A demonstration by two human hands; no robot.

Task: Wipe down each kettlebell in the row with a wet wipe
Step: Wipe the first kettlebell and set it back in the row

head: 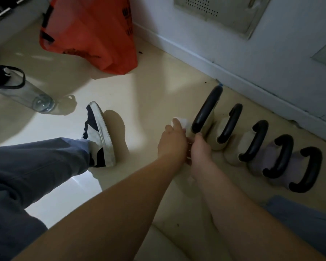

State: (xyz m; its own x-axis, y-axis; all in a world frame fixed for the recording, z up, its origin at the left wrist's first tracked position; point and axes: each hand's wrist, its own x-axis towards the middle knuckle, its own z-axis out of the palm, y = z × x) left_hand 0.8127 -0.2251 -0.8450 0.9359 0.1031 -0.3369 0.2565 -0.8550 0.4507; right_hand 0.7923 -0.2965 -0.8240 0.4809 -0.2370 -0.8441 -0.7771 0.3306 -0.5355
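On the cream floor, along the white skirting of the right-hand wall, we see five kettlebells standing in a row, each with a black handle. The far kettlebell is the largest, its body pale and mostly hidden behind our hands. Next comes a second pale kettlebell, then a third pale kettlebell, and nearest are two greyish-lilac ones, the fourth kettlebell and the fifth kettlebell, all just beside one another.

Our left hand reaches to the left side of the far kettlebell with its fingers curled round a white wet wipe, which shows above the fingertips, right against the base of that kettlebell's handle. Our right hand sits just beside the left, against the near side of the same kettlebell; its fingers curl downward, but we cannot tell whether they grip anything, since the hand's back hides them.

To the left, a navy-and-white sneaker and a blue trouser leg rest on the floor. Further left lies a clear water bottle with a dark cap and strap, and at the far side stands an orange bag.
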